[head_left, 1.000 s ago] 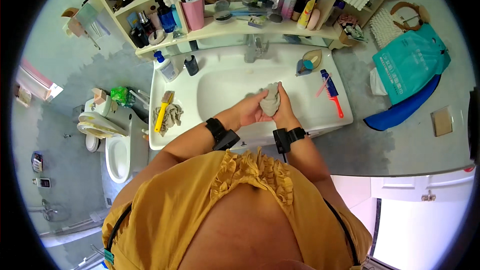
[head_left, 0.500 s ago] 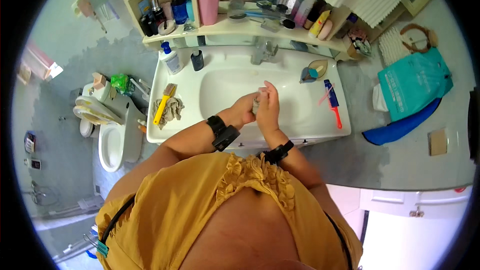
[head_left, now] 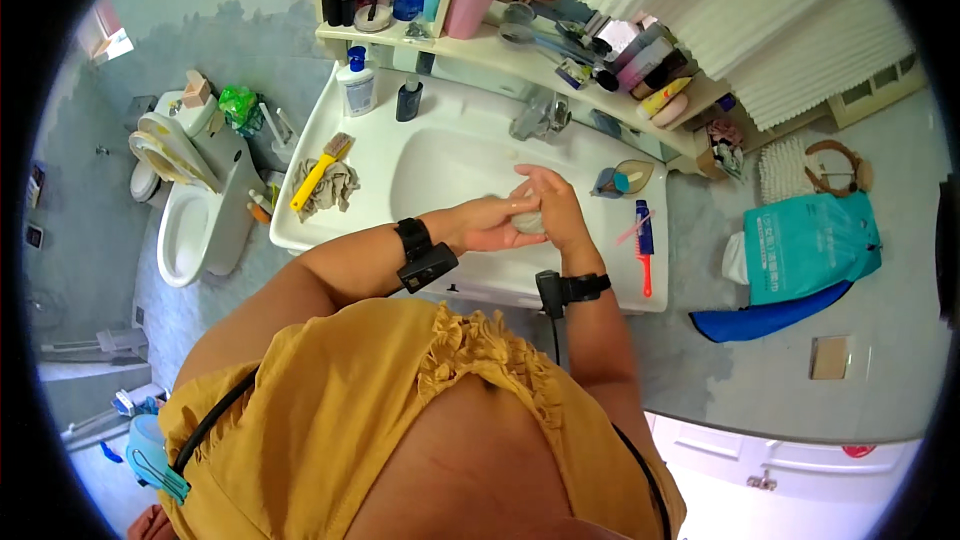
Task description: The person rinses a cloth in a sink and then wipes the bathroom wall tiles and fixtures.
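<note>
Over the basin of a white sink [head_left: 430,165], my left hand [head_left: 492,226] and my right hand [head_left: 552,210] are pressed together around a small grey cloth [head_left: 527,222]. Only a bit of the cloth shows between the palms. Both wrists wear black bands. The metal tap [head_left: 540,115] stands just behind the hands; I cannot tell whether water runs.
On the sink's left rim lie a yellow brush [head_left: 318,172] on a grey rag, a white pump bottle [head_left: 357,82] and a small dark bottle [head_left: 408,100]. A blue comb [head_left: 645,235] lies on the right rim. A shelf of toiletries [head_left: 560,50] runs behind. A toilet [head_left: 190,220] stands left; a teal bag [head_left: 808,245] right.
The view has swung, so the sink now sits tilted in the picture. My hands have closed more tightly around the grey cloth, which stood up visibly between them a second ago.
</note>
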Available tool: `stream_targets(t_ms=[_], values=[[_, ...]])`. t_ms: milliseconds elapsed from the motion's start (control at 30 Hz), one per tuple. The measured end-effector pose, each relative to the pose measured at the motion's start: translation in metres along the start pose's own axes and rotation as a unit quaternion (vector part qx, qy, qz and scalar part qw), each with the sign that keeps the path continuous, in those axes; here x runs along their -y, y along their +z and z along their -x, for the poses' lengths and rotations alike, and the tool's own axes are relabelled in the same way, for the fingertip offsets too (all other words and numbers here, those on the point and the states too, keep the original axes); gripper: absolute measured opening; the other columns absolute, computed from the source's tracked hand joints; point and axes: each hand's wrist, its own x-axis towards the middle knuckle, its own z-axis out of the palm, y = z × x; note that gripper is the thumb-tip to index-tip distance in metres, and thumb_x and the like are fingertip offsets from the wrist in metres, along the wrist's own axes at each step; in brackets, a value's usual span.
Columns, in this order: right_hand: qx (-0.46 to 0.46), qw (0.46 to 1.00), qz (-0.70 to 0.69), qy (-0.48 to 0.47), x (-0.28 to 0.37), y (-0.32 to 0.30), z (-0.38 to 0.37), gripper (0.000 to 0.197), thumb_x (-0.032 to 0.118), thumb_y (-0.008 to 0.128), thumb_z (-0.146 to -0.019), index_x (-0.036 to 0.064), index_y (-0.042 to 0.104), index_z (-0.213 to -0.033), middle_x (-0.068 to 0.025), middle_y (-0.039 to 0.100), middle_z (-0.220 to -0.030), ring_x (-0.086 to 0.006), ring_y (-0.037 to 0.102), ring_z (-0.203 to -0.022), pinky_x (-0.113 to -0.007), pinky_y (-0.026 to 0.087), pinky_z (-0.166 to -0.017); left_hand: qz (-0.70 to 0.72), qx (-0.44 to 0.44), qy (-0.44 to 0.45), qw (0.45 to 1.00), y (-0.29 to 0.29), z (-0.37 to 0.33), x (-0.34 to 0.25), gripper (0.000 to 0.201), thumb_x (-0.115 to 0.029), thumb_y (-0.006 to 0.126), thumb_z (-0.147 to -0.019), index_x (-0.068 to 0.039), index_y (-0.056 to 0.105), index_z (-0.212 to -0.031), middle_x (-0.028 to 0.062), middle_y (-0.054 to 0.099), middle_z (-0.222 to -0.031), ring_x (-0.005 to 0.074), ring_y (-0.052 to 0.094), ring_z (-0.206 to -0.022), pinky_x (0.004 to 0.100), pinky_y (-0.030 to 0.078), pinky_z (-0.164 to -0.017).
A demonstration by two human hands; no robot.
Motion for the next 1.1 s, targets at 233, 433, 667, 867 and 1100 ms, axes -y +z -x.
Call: stream_targets(t_ms=[233,433,667,867,1100], values=[[0.071,0.985,-0.132,-0.083,0.007,0.013,-0.015,0.049,0.029,0.06,-0.096,0.0022,0.052,-0.137,-0.0131,0.063,-0.122,-0.0178,0.06,-0.099,-0.032,0.05,-0.088,-0.023,0.074,-0.132,0.988,-0.03,-0.007,-0.01,0.018,-0.012,0.063,-0.095,0.0,0.058,-0.108,0.0079,0.064,-0.095,0.012,0.062,-0.079,0.0209,0.051,-0.062],[0.079,0.994,-0.063,-0.037,0.0,0.01,-0.043,0.051,0.021,0.057,-0.098,0.0018,0.044,-0.144,-0.0127,0.065,-0.117,-0.0125,0.059,-0.086,-0.025,0.049,-0.082,-0.189,-0.008,-0.089,0.978,-0.042,-0.023,-0.019,0.007,-0.01,0.067,-0.087,-0.006,0.063,-0.091,-0.0006,0.056,-0.069,0.006,0.05,-0.059,0.0198,0.037,-0.05],[-0.105,0.994,-0.013,-0.005,-0.045,0.031,-0.093,0.042,0.023,0.044,-0.104,0.0032,0.047,-0.141,-0.005,0.061,-0.082,-0.0087,0.052,-0.065,-0.025,0.046,-0.06,-0.556,-0.257,-0.008,0.79,-0.107,-0.086,-0.002,0.012,-0.018,0.063,-0.089,-0.009,0.066,-0.097,0.0062,0.064,-0.078,0.0215,0.062,-0.073,0.0344,0.05,-0.064],[-0.197,0.978,0.008,0.068,-0.094,0.046,-0.121,0.035,0.019,0.04,-0.104,0.0051,0.054,-0.134,-0.0046,0.057,-0.073,-0.0106,0.051,-0.06,-0.026,0.044,-0.053,-0.753,-0.207,0.099,0.617,-0.107,-0.063,-0.007,0.025,-0.028,0.057,-0.09,-0.009,0.069,-0.101,0.0173,0.07,-0.102,0.0366,0.066,-0.089,0.0458,0.051,-0.079],[-0.197,0.979,0.057,0.011,-0.112,0.068,-0.125,0.022,0.012,0.047,-0.097,0.0026,0.062,-0.109,-0.0054,0.058,-0.075,-0.0137,0.055,-0.065,-0.026,0.046,-0.056,-0.685,-0.321,0.075,0.65,-0.143,-0.063,0.008,0.026,-0.024,0.053,-0.089,-0.007,0.069,-0.1,0.0183,0.07,-0.104,0.0361,0.067,-0.093,0.0465,0.052,-0.081]])
